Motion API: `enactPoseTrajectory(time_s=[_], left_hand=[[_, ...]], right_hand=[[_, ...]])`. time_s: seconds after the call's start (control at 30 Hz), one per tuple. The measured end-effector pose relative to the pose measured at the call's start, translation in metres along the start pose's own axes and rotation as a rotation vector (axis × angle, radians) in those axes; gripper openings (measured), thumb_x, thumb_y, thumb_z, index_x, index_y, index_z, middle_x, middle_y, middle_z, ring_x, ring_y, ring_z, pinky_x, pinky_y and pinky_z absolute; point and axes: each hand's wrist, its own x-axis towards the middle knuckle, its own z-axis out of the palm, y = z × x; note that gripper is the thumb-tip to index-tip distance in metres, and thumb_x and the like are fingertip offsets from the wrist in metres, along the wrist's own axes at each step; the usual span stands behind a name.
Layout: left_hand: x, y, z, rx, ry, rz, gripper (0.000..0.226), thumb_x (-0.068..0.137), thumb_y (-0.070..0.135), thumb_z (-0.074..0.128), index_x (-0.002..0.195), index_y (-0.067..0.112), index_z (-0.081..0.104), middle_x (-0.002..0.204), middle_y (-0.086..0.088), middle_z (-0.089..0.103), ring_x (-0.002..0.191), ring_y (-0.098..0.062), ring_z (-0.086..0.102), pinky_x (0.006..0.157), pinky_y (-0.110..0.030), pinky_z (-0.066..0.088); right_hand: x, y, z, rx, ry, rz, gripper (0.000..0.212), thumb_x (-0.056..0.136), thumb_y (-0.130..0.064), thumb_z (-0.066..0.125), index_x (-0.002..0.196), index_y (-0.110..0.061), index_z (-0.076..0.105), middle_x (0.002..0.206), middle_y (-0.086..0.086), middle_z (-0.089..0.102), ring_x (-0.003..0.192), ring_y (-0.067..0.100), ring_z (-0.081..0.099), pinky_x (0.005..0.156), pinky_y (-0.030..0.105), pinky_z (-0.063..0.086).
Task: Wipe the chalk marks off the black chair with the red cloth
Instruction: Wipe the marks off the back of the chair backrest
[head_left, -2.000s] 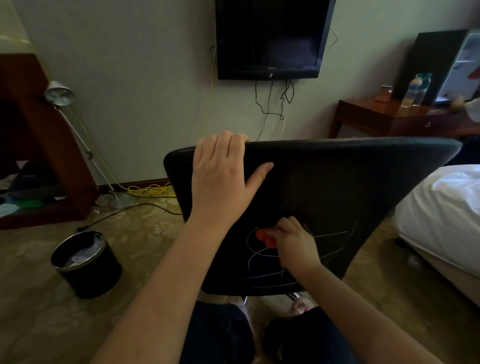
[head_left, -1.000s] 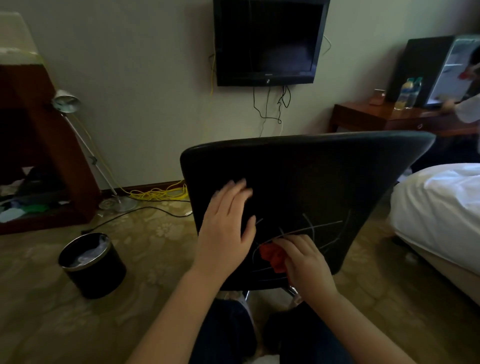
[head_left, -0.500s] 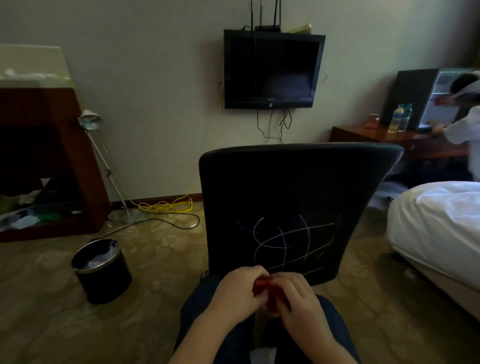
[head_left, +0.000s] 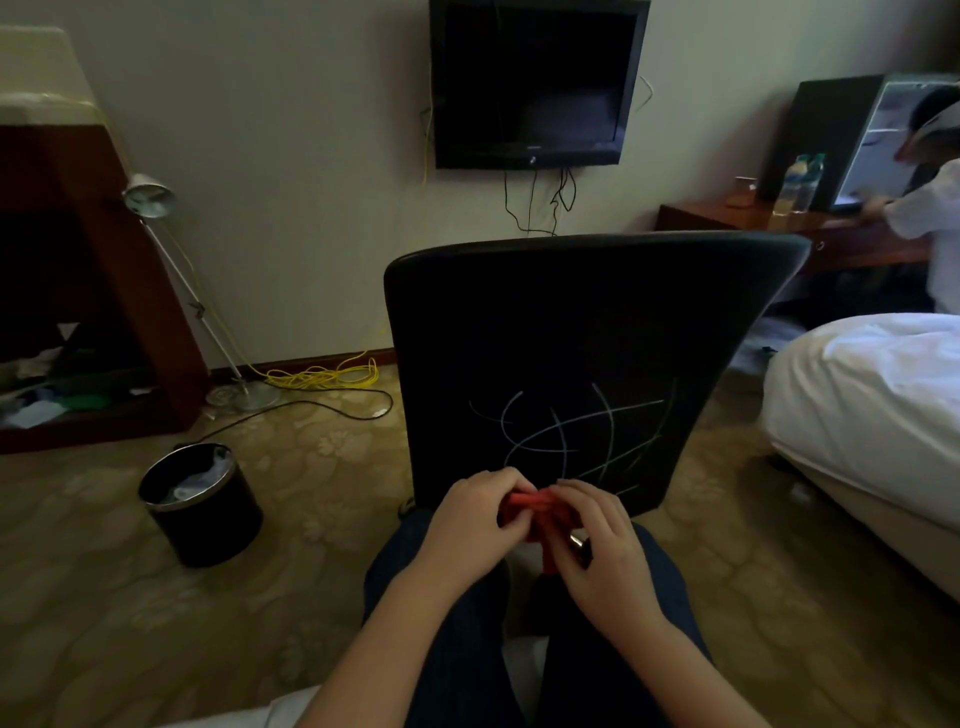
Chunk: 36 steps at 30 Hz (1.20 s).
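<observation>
We hold the red cloth bunched over our lap. The left hand and right hand both pinch it in a narrow grip. At twelve o'clock stands the black chair, with chalk marks crossing its lower back just above the cloth.

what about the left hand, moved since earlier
Yes: the left hand dropped from the top edge of the black chair to below the chalk marks, pinching the red cloth.
</observation>
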Motion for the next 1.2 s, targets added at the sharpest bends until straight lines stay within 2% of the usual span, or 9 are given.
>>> enactPoseTrajectory(time_s=[0.17, 0.37, 0.53, 0.63, 0.73, 0.83, 0.9, 1.0, 1.2], left_hand=[[0.015, -0.019, 0.006, -0.081, 0.009, -0.077, 0.019, 0.088, 0.019, 0.067, 0.101, 0.033, 0.066, 0.094, 0.014, 0.061, 0.091, 0.0, 0.057, 0.083, -0.023, 0.048], [0.03, -0.06, 0.039, -0.157, 0.027, -0.152, 0.029, 0.09, 0.022, 0.067, 0.115, 0.037, 0.065, 0.107, 0.011, 0.064, 0.102, -0.002, 0.059, 0.09, -0.03, 0.051], [0.053, -0.087, 0.046, 0.075, 0.377, -0.023, 0.038, 0.094, 0.025, 0.059, 0.128, 0.009, 0.06, 0.125, 0.002, 0.059, 0.118, -0.014, 0.053, 0.103, -0.023, 0.04], [0.072, -0.102, 0.043, 0.229, 0.556, 0.006, 0.034, 0.09, 0.012, 0.062, 0.122, -0.001, 0.061, 0.126, -0.014, 0.06, 0.118, -0.023, 0.055, 0.107, -0.024, 0.035], [0.081, -0.111, 0.042, 0.276, 0.711, -0.062, 0.043, 0.085, 0.004, 0.067, 0.127, -0.003, 0.056, 0.139, -0.016, 0.046, 0.134, -0.017, 0.038, 0.113, -0.026, 0.029], [0.085, -0.121, 0.04, 0.092, 0.848, -0.239, 0.063, 0.087, 0.009, 0.068, 0.141, 0.001, 0.038, 0.155, -0.014, 0.022, 0.148, -0.014, 0.019, 0.119, -0.041, 0.027], [0.089, -0.13, 0.039, -0.029, 0.831, -0.335, 0.073, 0.091, 0.018, 0.067, 0.15, 0.006, 0.025, 0.161, -0.012, 0.018, 0.15, -0.018, 0.018, 0.119, -0.05, 0.026], [0.091, -0.14, 0.039, -0.059, 0.752, -0.362, 0.079, 0.093, 0.02, 0.063, 0.155, 0.006, 0.016, 0.16, -0.009, 0.025, 0.149, -0.014, 0.024, 0.12, -0.045, 0.027], [0.086, -0.143, 0.037, -0.126, 0.699, -0.436, 0.078, 0.095, 0.015, 0.057, 0.158, 0.018, 0.011, 0.16, 0.008, 0.027, 0.147, -0.001, 0.023, 0.119, -0.028, 0.025]], right_hand=[[0.018, 0.015, 0.008, 0.033, -0.151, 0.078, 0.054, 0.086, -0.023, 0.074, 0.134, -0.033, 0.053, 0.123, -0.021, 0.056, 0.115, -0.005, 0.051, 0.094, 0.015, 0.046], [0.023, 0.047, 0.056, 0.141, -0.034, 0.221, 0.041, 0.084, -0.009, 0.076, 0.117, -0.029, 0.062, 0.108, -0.014, 0.062, 0.097, -0.007, 0.059, 0.079, 0.008, 0.048], [0.061, 0.075, 0.081, 0.147, 0.229, 0.154, 0.036, 0.085, -0.009, 0.069, 0.118, -0.014, 0.055, 0.111, -0.007, 0.059, 0.098, 0.001, 0.059, 0.083, 0.008, 0.049], [0.11, 0.082, 0.087, 0.12, 0.517, -0.036, 0.027, 0.088, -0.004, 0.068, 0.11, -0.008, 0.053, 0.107, 0.003, 0.06, 0.099, 0.013, 0.06, 0.085, 0.024, 0.053], [0.148, 0.086, 0.101, 0.045, 0.725, -0.142, 0.016, 0.089, -0.007, 0.07, 0.1, -0.005, 0.059, 0.093, 0.016, 0.067, 0.093, 0.027, 0.059, 0.087, 0.033, 0.05], [0.153, 0.08, 0.127, 0.072, 0.687, -0.183, 0.018, 0.085, -0.002, 0.074, 0.097, -0.008, 0.062, 0.093, 0.01, 0.063, 0.089, 0.025, 0.057, 0.089, 0.026, 0.045], [0.142, 0.075, 0.151, 0.063, 0.517, -0.239, 0.008, 0.087, -0.003, 0.072, 0.094, -0.007, 0.069, 0.095, 0.007, 0.065, 0.087, 0.022, 0.058, 0.086, 0.025, 0.047], [0.131, 0.069, 0.176, 0.004, 0.354, -0.266, 0.005, 0.09, -0.004, 0.072, 0.089, -0.004, 0.077, 0.091, 0.009, 0.073, 0.085, 0.022, 0.062, 0.079, 0.031, 0.056], [0.135, 0.099, 0.123, -0.073, 0.626, -0.159, 0.013, 0.089, -0.007, 0.071, 0.097, -0.012, 0.063, 0.092, 0.004, 0.067, 0.088, 0.024, 0.056, 0.092, 0.023, 0.041]])
